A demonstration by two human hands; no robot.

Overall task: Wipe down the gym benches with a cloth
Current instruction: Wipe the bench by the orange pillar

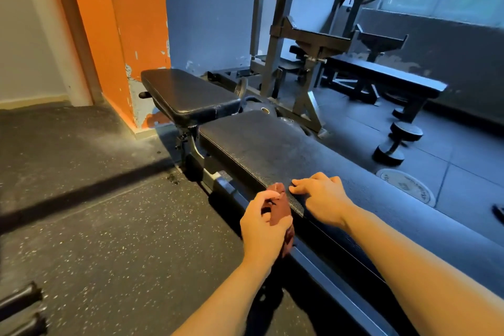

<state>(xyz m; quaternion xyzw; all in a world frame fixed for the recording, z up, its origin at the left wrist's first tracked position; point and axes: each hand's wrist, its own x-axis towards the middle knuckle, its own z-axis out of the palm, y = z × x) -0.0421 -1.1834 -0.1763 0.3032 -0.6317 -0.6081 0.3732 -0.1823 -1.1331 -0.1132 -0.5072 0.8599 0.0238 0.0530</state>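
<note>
A long black padded bench point(272, 150) runs from the middle of the view toward the lower right. Its separate seat pad point(188, 93) stands beyond it, near the orange pillar. My left hand point(263, 224) grips a dark red cloth point(281, 209) against the bench's near side edge. Part of the cloth hangs below my palm. My right hand point(321, 196) rests on the top of the pad just right of the cloth, fingers bent over the edge, holding nothing.
An orange pillar point(122, 22) rises at the left. A barbell rack point(289, 35) and a flat bench point(387, 76) stand behind. Dumbbells point(398, 142) and a weight plate point(406, 185) lie on the floor to the right. Bar ends point(21, 305) poke in at lower left.
</note>
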